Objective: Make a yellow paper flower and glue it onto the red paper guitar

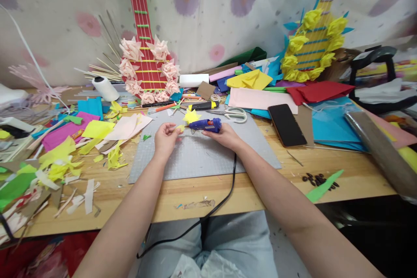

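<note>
Clearly, left hand (167, 139) pinches small yellow paper piece (180, 128); right hand (225, 136) grasps blue glue gun (208, 125) between both hands, nozzle (188, 126) close to left: slip could burn. Black cord (232, 180) drops below right hand, over surface (169, 195) edge; snag could jerk gun.

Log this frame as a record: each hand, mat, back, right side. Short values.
left hand: pinching a small yellow piece
right hand: holding a blue glue gun
mat: grey mat under both hands; scissors near its back edge
back: red guitar shape with pink flowers; yellow guitar shape with yellow flowers
right side: phone, screen dark
</note>
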The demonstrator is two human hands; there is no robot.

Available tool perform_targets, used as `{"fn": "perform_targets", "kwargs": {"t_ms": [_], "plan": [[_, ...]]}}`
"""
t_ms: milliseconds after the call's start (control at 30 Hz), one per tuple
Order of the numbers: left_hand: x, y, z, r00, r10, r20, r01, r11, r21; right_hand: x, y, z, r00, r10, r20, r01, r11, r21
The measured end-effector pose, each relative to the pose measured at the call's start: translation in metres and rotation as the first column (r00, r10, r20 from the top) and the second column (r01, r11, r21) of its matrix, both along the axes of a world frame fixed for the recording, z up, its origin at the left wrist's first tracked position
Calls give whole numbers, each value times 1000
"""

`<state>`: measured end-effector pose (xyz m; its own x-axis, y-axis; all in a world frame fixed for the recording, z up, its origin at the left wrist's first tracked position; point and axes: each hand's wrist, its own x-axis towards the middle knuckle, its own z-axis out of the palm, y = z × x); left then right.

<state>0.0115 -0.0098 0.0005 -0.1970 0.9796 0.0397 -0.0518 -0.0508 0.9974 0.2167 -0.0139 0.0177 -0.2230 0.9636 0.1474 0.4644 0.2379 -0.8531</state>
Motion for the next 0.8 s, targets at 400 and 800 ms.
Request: {"fn": "perform_targets", "kwargs": {"t_ms": [400,800], "plan": [[3,-1,2,1000,4,-14,-4,1000,-19,-2,-1,3,998,-28,-55,27,999,-20],[2,0,3,999,29,26,-28,999,-31,-1,-1,2,1000,15,-8,-15,1000,-21]]}}
